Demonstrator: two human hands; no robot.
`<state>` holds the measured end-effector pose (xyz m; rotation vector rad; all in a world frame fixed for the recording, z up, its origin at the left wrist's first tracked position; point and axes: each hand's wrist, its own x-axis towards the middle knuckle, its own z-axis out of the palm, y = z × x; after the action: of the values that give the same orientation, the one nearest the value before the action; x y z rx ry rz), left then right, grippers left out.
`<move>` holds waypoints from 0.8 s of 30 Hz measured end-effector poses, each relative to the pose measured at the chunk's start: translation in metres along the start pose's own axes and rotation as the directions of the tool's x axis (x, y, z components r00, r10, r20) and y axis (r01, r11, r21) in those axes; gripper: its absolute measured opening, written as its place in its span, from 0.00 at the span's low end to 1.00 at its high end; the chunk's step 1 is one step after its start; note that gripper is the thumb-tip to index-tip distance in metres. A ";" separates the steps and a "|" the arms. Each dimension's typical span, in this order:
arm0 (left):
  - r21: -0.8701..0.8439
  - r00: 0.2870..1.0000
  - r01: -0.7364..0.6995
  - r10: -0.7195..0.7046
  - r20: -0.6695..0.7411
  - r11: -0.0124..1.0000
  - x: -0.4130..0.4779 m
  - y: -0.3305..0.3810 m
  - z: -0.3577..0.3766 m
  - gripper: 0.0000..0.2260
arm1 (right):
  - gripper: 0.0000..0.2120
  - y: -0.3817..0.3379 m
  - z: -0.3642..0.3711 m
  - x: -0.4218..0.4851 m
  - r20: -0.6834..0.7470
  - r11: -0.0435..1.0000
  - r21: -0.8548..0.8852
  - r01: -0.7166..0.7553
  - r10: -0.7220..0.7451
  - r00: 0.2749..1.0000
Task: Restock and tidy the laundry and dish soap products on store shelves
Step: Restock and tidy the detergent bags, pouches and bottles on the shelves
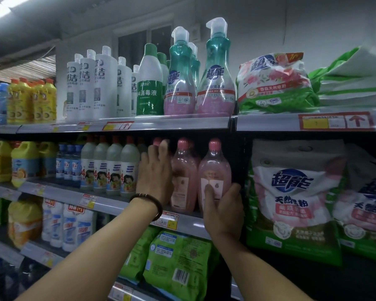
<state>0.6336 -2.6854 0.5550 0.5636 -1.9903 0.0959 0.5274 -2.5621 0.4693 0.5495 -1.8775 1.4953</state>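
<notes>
Pink soap bottles with pink caps stand on the second shelf (pixel 187 222). My right hand (pixel 224 211) grips the lower part of the rightmost pink bottle (pixel 215 168), thumb on its label. My left hand (pixel 155 172), with a dark bead bracelet at the wrist, lies flat with fingers spread over another pink bottle, of which only the cap (pixel 157 141) shows above the fingers. A third pink bottle (pixel 183 177) stands between the two hands.
Grey-white bleach bottles (pixel 115 170) stand just left of my left hand. Large pink-and-green powder bags (pixel 295 200) fill the bay to the right. On the top shelf are teal pump bottles (pixel 217 72) and white bottles (pixel 102 85). Green packs (pixel 178 263) lie below.
</notes>
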 end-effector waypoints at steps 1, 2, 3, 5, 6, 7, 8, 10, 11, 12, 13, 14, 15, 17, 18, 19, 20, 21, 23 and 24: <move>0.041 1.000 0.021 -0.021 -0.013 0.999 -0.002 -0.007 0.002 0.42 | 0.27 0.000 0.000 0.000 0.001 1.000 0.001 0.000 0.000 1.000; 0.060 0.999 0.048 -0.049 0.012 0.997 -0.004 -0.013 0.004 0.42 | 0.27 0.000 0.000 0.000 0.004 1.000 0.001 0.000 0.000 1.000; 0.077 0.996 0.073 -0.077 0.048 0.994 -0.005 -0.018 0.006 0.42 | 0.27 0.000 0.000 0.000 0.009 1.000 0.000 -0.001 0.001 1.000; 0.135 0.988 0.091 -0.107 0.113 0.987 -0.006 -0.025 0.009 0.42 | 0.26 0.000 0.000 0.000 0.014 1.000 -0.009 -0.001 0.002 1.000; 0.177 0.982 0.083 -0.110 0.151 0.981 -0.005 -0.027 0.010 0.42 | 0.25 0.000 0.000 0.000 0.015 1.000 -0.013 -0.001 0.001 1.000; 0.213 0.975 0.072 -0.114 0.191 0.974 -0.004 -0.028 0.012 0.42 | 0.24 0.000 0.000 -0.001 0.015 1.000 -0.013 -0.002 0.002 1.000; 0.236 0.967 0.062 -0.117 0.224 0.970 -0.003 -0.029 0.013 0.43 | 0.24 -0.001 0.000 -0.001 0.014 1.000 -0.011 -0.005 0.005 1.000; 0.244 0.957 0.059 -0.124 0.262 0.968 0.001 -0.032 0.014 0.41 | 0.24 -0.002 -0.001 -0.002 0.011 1.000 -0.004 -0.013 0.013 1.000; 0.233 0.956 0.057 -0.121 0.269 0.971 0.002 -0.033 0.014 0.39 | 0.24 -0.002 -0.002 -0.001 0.010 1.000 -0.004 -0.017 0.017 1.000; 0.213 0.956 0.052 -0.110 0.270 0.976 0.003 -0.035 0.014 0.35 | 0.25 -0.003 -0.002 -0.002 0.009 1.000 -0.006 -0.017 0.017 1.000; 0.184 0.958 0.042 -0.092 0.273 0.982 0.003 -0.037 0.015 0.32 | 0.25 -0.003 -0.002 -0.001 0.008 1.000 -0.007 -0.017 0.017 1.000; 0.145 0.959 0.034 -0.073 0.274 0.989 0.003 -0.039 0.016 0.29 | 0.25 -0.003 -0.001 -0.001 0.006 1.000 -0.009 -0.015 0.015 1.000; 0.088 0.962 0.035 -0.057 0.267 0.996 0.003 -0.041 0.016 0.27 | 0.25 -0.003 -0.001 -0.001 0.004 1.000 -0.010 -0.012 0.012 1.000; -0.090 0.973 0.051 -0.029 0.229 0.995 0.003 -0.047 0.016 0.25 | 0.26 -0.002 -0.001 -0.002 -0.001 1.000 -0.010 -0.003 0.003 1.000; -0.193 0.981 0.049 -0.011 0.193 0.980 0.002 -0.050 0.017 0.25 | 0.26 -0.002 -0.001 -0.002 -0.003 1.000 -0.009 0.001 -0.001 1.000; -0.280 0.989 0.036 0.007 0.150 0.959 -0.001 -0.053 0.018 0.25 | 0.27 -0.002 -0.001 -0.002 -0.006 1.000 -0.009 0.003 -0.003 1.000; -0.332 0.994 0.024 0.014 0.112 0.943 -0.004 -0.055 0.020 0.25 | 0.28 -0.002 -0.001 -0.002 -0.010 1.000 -0.008 0.004 -0.004 1.000; -0.357 0.996 0.027 0.005 0.088 0.934 -0.007 -0.058 0.023 0.26 | 0.28 -0.002 0.000 -0.002 -0.013 1.000 -0.005 0.005 -0.006 1.000; -0.407 0.997 0.060 -0.034 0.071 0.911 -0.011 -0.062 0.026 0.30 | 0.27 -0.002 0.000 -0.001 -0.014 1.000 0.001 0.014 -0.014 1.000; -0.455 0.996 0.074 -0.049 0.068 0.888 -0.013 -0.064 0.027 0.32 | 0.26 -0.001 0.000 -0.001 -0.014 1.000 -0.001 0.017 -0.017 1.000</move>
<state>0.6435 -2.7457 0.5205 0.3219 -1.9549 -0.4253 0.5290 -2.5625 0.4694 0.5519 -1.8580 1.4838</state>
